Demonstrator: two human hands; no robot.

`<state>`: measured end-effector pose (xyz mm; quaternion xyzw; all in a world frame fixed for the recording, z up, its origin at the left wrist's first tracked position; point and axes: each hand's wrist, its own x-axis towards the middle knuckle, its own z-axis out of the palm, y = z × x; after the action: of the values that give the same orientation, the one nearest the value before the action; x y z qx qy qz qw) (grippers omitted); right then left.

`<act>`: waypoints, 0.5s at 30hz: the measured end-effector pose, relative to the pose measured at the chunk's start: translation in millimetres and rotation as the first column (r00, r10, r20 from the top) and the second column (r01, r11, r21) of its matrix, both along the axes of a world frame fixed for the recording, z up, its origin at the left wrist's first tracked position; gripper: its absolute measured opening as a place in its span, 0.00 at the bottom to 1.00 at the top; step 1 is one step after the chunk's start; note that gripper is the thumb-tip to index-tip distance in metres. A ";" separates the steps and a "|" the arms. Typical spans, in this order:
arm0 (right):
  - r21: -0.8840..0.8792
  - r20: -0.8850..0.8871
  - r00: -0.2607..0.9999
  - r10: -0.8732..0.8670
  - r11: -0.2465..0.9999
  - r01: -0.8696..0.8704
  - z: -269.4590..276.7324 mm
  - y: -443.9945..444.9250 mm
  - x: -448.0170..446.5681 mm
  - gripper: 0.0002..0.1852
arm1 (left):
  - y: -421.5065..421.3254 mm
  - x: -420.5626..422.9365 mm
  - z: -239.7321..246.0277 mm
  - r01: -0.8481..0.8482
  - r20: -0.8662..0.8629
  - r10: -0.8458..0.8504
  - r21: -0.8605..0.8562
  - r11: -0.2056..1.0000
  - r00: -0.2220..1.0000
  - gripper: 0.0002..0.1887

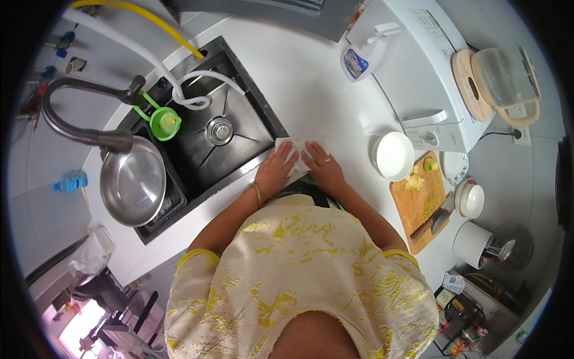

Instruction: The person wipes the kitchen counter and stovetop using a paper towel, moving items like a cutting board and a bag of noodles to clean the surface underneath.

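A white cloth or paper towel [321,142] lies flat on the white countertop [309,85], at the near right corner of the black sink [251,96]. My left hand [277,167] presses on its left part with the palm down and the fingers stretched forward. On its right part rests my right hand [323,167], also palm down, with a ring on one finger. The fingertips of both hands point toward each other at the middle of the cloth. Neither hand is wrapped around anything.
Left, a steel pan [133,181] rests over the sink's side basin, near a green strainer [165,123] and a faucet [89,134]. Right stand a white bowl [394,156], a cutting board [403,206] with chopped food, a knife [421,231], a spray bottle [362,58] and a microwave [403,80].
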<state>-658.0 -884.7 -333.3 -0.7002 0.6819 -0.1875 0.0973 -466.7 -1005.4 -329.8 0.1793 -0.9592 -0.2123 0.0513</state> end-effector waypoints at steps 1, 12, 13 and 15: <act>-0.010 -0.010 0.999 0.035 0.999 -0.035 -0.7 -3.9 7.1 0.31 | 1.1 11.3 -1.2 -0.022 0.014 0.022 -0.023 0.999 1.000 0.37; -0.060 -0.045 0.995 0.084 0.994 -0.087 3.4 -14.8 16.7 0.32 | 10.1 48.9 14.1 -0.069 0.080 0.081 -0.135 0.988 0.994 0.43; -0.055 -0.068 0.996 0.061 0.996 -0.064 2.3 -11.5 10.5 0.31 | 10.8 40.8 10.5 -0.053 0.068 0.063 -0.143 0.988 0.996 0.42; -0.022 -0.162 0.986 0.025 0.999 -0.029 6.7 -2.1 -7.8 0.30 | 10.9 19.5 6.2 -0.009 0.047 0.016 -0.144 0.989 0.999 0.41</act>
<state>-665.8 -886.8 -326.6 -0.7235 0.6756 -0.1369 0.0358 -447.2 -994.5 -323.5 0.1861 -0.9719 -0.1378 0.0424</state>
